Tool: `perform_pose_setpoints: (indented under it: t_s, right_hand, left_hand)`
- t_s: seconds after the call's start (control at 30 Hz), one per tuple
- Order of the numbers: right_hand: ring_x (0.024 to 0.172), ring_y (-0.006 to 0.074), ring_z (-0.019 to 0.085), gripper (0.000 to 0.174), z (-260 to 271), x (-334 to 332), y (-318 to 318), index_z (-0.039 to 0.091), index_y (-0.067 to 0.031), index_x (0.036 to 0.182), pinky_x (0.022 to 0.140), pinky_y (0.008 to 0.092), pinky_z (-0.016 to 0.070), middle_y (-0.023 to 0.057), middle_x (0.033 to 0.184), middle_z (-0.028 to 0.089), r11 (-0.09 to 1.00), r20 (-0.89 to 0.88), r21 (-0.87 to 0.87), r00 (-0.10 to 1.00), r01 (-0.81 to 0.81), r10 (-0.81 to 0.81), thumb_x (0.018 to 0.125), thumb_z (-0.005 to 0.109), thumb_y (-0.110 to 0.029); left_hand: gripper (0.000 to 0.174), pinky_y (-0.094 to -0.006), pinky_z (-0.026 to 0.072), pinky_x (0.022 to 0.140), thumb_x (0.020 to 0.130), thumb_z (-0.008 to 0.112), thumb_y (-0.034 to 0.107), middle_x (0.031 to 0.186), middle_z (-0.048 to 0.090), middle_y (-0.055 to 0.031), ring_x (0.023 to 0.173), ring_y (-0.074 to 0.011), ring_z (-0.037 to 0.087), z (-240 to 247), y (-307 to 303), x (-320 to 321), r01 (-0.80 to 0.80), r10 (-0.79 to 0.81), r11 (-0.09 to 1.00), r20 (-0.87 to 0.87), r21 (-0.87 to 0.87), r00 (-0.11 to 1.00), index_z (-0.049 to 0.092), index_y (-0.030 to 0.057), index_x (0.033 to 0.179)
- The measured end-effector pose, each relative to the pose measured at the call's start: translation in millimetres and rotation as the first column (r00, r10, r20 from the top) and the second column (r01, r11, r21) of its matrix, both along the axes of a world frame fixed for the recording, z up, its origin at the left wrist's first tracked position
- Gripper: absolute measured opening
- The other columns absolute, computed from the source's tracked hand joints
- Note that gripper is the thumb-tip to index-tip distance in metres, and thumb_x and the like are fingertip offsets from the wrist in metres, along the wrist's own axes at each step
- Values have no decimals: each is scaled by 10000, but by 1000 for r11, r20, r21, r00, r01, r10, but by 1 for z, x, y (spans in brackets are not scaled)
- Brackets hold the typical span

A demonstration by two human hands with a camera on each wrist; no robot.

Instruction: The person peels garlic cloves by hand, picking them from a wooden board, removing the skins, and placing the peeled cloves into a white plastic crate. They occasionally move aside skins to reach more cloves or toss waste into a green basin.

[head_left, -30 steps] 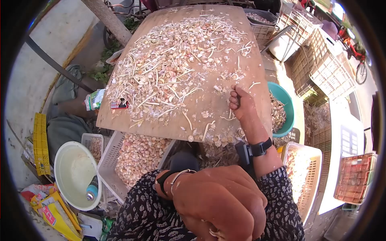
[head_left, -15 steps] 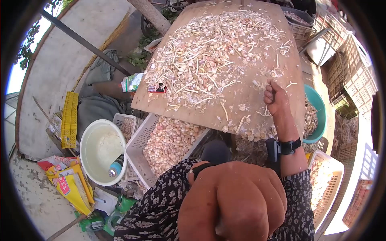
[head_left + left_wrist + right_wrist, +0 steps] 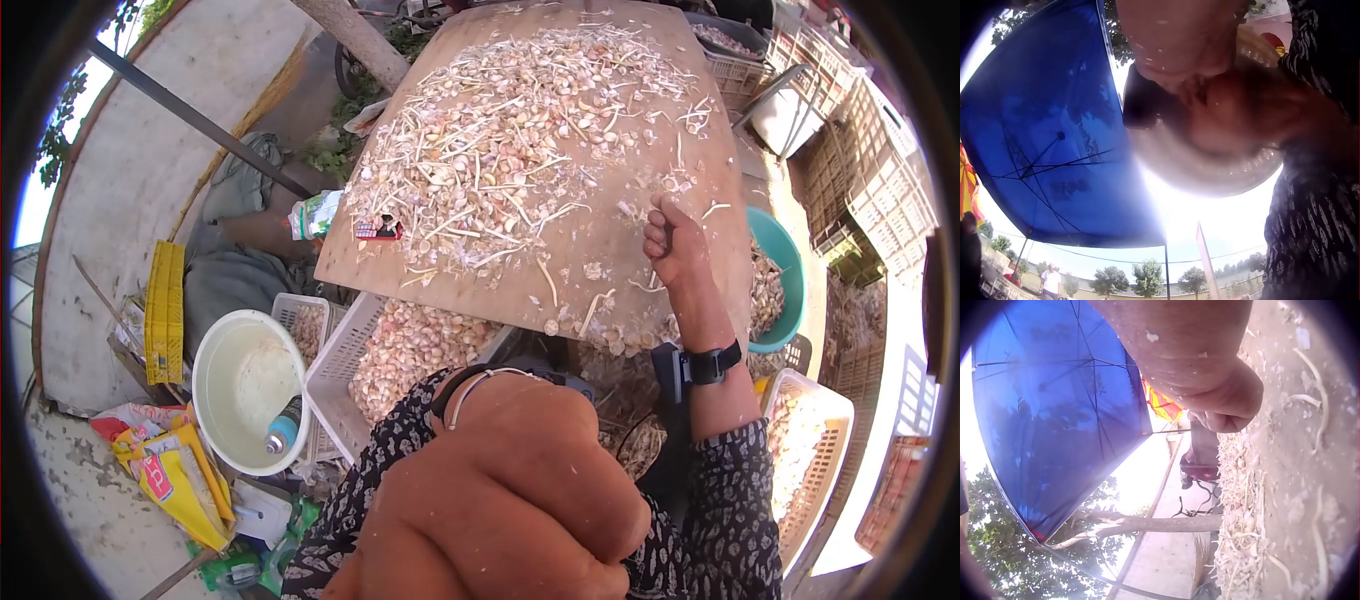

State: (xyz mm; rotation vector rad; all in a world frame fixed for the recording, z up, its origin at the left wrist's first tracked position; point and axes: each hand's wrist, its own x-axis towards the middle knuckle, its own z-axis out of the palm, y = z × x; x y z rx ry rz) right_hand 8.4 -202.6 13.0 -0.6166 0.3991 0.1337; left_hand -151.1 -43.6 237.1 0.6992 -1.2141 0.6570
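My left hand is raised close under the head camera, its back and bent knuckles filling the lower middle of the head view. In the left wrist view, the left hand is close to the face beneath a round light hat; its fingertips are hidden and I cannot tell what they hold. My right hand rests on the wooden board with curled fingers, nothing showing in them. Garlic cloves and dry stems cover much of the board to its left and beyond.
A white crate of garlic cloves and a pale basin holding a blue can stand at front left. On the right are a teal basin, a pale basket and stacked crates. A blue canopy hangs overhead.
The head view has turned left, shifting the scene rightward. My left hand has moved about near the camera, its wrist bands showing again now. The right hand keeps its place on the board.
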Motion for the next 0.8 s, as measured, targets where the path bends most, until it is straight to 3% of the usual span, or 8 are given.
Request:
perform_pose_setpoints:
  t_s: [0.2,0.23,0.33,0.43,0.57,0.63,0.67,0.8]
  right_hand:
    - [512,51,327,181,20,-17,8,533,-38,970,414,190,241,-43,640,385,983,95,-177,993,-56,74,927,475,-204]
    - [512,51,327,181,31,-31,8,533,-38,970,414,190,241,-43,640,385,978,71,-199,995,-57,72,927,475,-204]
    - [515,41,316,240,73,-69,22,551,-20,974,428,182,231,-50,644,379,952,278,-296,945,-83,169,937,453,-236]
    - [521,31,314,306,93,-117,43,594,-3,982,439,182,224,-52,640,396,914,310,-389,918,-115,248,944,443,-267]
    - [540,13,361,242,92,-156,61,621,-13,989,446,174,257,-59,651,468,771,261,-635,923,-57,283,901,546,-226]
    - [545,7,377,226,91,-169,62,627,-16,1000,449,169,268,-60,663,500,656,256,-755,923,5,288,880,586,-203]
    - [548,5,387,224,90,-177,60,629,-20,1012,453,162,275,-56,681,521,735,241,-677,929,-48,283,859,613,-184]
    - [529,8,393,215,84,-205,55,617,-24,1033,449,154,275,-39,708,553,879,283,-460,917,-128,282,850,624,-137]
  left_hand:
    - [174,-238,310,413,893,552,175,669,497,-79,445,-121,375,-18,0,0,126,-82,991,-537,46,839,488,111,1041]
    - [239,-220,403,520,915,544,185,817,535,-90,581,-79,419,-45,7,22,257,-200,966,-600,10,774,456,22,1065]
    - [252,-185,304,470,942,467,140,819,507,-70,549,-56,369,-100,33,48,391,-259,909,-933,-147,251,479,46,1176]
    - [247,-179,300,472,929,491,129,802,512,-58,557,-58,380,-128,47,44,398,-226,902,-969,-170,98,503,43,1160]
    - [239,-194,380,517,909,535,134,811,551,-48,614,-77,467,-145,46,27,401,30,909,-977,114,210,538,32,1125]
    - [228,-213,447,609,888,578,147,837,591,-41,710,-87,541,-142,42,17,-217,668,570,-293,792,684,572,21,1078]
    - [227,-222,465,681,870,604,143,879,612,-31,777,-77,559,-141,45,10,-317,720,464,-144,827,678,579,19,1059]
    - [163,-260,480,635,809,648,101,795,625,-54,713,-117,601,-133,42,-24,-219,711,575,-349,789,611,585,35,944]
